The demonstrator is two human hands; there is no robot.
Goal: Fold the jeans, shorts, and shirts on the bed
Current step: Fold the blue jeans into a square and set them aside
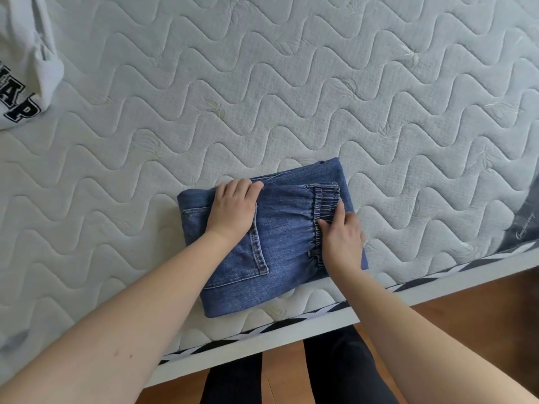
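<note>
Blue jeans (280, 243) lie folded into a compact rectangle near the front edge of the bed, back pocket and elastic waistband facing up. My left hand (232, 208) lies on the upper left part of the fold, its fingertips curled over the far edge of the top layer. My right hand (341, 234) lies on the right side with straight fingers pressing along the gathered waistband. A white shirt (26, 68) with dark block letters lies crumpled at the far left of the mattress.
The white quilted mattress (291, 83) stretches behind and around the jeans. A dark grey garment (525, 225) shows at the right edge. The bed's white frame (291, 336) runs along the front, with wooden floor and my dark-trousered legs (320, 377) below.
</note>
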